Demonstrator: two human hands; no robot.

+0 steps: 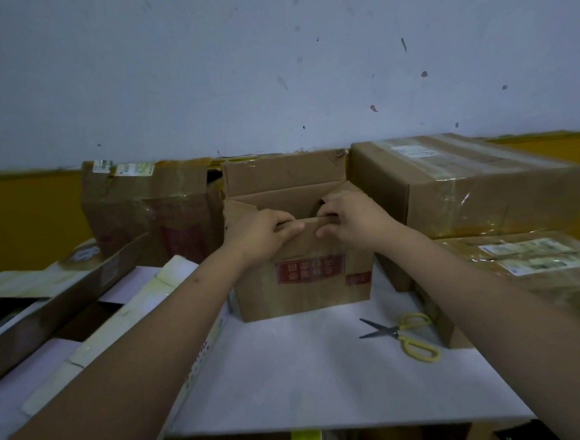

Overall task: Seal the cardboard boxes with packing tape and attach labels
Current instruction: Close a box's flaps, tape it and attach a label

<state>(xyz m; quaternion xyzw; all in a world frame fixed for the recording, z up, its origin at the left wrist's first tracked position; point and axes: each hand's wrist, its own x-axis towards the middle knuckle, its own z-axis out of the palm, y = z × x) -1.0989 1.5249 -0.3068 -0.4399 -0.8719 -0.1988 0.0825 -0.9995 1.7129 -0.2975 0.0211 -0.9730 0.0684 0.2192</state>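
A small brown cardboard box [303, 287] with a red printed panel stands on the white sheet in the middle of the view. Its top is open and the far flap stands upright. My left hand [260, 228] and my right hand [355, 217] both grip the upper edge of the near flap, fingers curled over it, side by side. No tape roll or loose label is visible.
Yellow-handled scissors [404, 335] lie open on the white sheet [310, 383] at the right. Taped, labelled boxes [478, 186] are stacked on the right. A worn box [150, 209] stands at the back left, and flattened cardboard [64, 304] lies at the left.
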